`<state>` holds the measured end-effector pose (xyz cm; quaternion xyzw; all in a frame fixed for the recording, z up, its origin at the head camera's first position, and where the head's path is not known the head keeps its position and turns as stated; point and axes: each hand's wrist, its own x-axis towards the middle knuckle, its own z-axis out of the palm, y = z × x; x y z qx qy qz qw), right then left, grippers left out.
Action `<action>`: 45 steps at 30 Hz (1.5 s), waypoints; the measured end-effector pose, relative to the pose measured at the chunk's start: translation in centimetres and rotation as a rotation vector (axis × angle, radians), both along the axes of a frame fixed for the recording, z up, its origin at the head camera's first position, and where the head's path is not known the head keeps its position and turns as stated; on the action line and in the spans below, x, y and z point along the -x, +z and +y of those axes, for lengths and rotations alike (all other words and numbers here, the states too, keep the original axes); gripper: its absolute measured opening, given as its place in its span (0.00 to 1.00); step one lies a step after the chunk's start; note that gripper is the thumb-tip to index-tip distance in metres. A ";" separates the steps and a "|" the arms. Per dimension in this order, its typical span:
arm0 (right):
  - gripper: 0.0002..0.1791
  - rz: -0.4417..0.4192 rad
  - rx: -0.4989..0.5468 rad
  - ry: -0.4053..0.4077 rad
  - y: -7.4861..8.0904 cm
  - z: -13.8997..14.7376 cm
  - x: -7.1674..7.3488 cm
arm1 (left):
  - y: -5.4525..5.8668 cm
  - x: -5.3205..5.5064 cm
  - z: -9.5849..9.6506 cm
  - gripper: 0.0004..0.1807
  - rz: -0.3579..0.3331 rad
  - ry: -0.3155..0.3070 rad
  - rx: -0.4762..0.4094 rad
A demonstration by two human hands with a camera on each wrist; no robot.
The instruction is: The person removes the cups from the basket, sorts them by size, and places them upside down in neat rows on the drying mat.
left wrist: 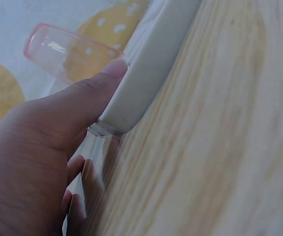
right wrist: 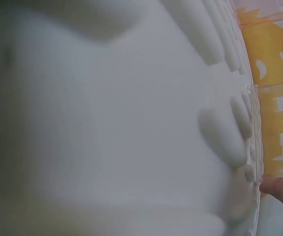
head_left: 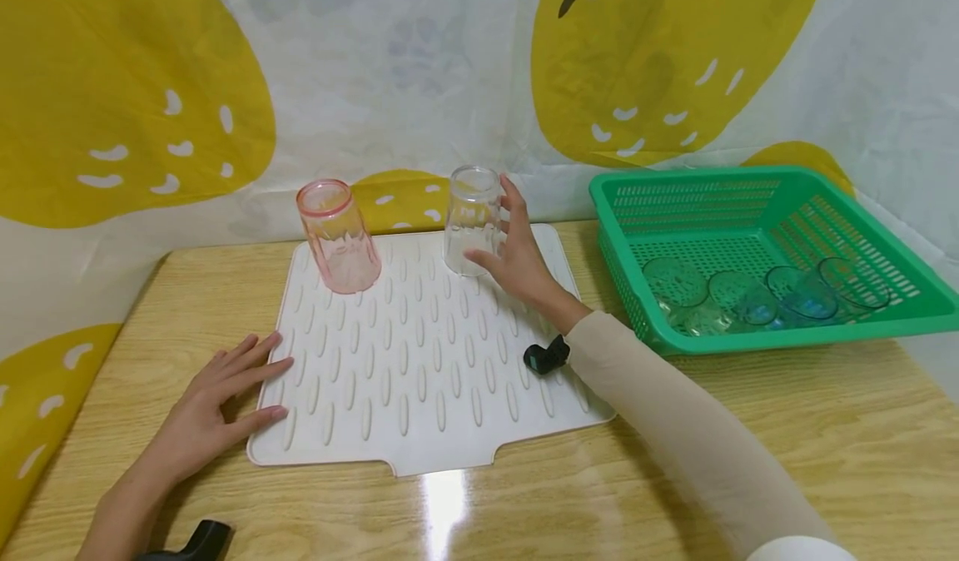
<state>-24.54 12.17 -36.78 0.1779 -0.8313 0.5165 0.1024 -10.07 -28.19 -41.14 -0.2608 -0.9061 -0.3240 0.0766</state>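
Observation:
Upside down at the back of a white ridged drying mat (head_left: 419, 361) stands a clear glass (head_left: 472, 211). My right hand (head_left: 520, 257) holds it from the right, thumb across its front low down and fingers along its far right side. In the right wrist view, the fingers (right wrist: 281, 188) show at the lower right by the glass's base. To the left a pink-tinted glass (head_left: 340, 240) also stands on the mat. My left hand (head_left: 213, 407) lies at the mat's left edge with fingers spread, and its thumb (left wrist: 99, 91) touches the rim in the left wrist view.
A green plastic basket (head_left: 614, 253) on the right holds several clear and bluish glasses (head_left: 802, 295). Behind the wooden table (head_left: 539, 494) hangs a white cloth (head_left: 419, 111) with large yellow prints. Black wrist cameras (head_left: 545, 356) are strapped to the wrists.

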 end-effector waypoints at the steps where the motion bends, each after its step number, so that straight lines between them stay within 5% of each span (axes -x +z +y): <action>1: 0.59 0.001 0.003 0.002 0.0 0.0 0.0 | 0.0 0.0 0.0 0.34 0.002 0.001 0.002; 13: 0.59 0.006 0.000 0.042 0.4 0.2 -0.3 | -0.1 0.0 0.0 0.33 0.006 0.005 0.007; 19: 0.55 0.003 0.054 -0.010 1.5 0.3 -1.1 | -0.1 -0.1 0.0 0.33 0.012 0.000 0.004; 25: 0.48 0.037 0.109 -0.056 3.0 0.3 -2.6 | -0.1 0.0 0.0 0.34 0.017 -0.001 0.004; 33: 0.35 0.135 0.123 0.002 5.5 0.2 -5.2 | -0.2 0.1 0.0 0.34 0.012 -0.001 0.003; 45: 0.28 0.285 0.188 0.091 8.1 1.1 -8.2 | -0.2 0.1 -0.1 0.34 0.017 -0.006 -0.003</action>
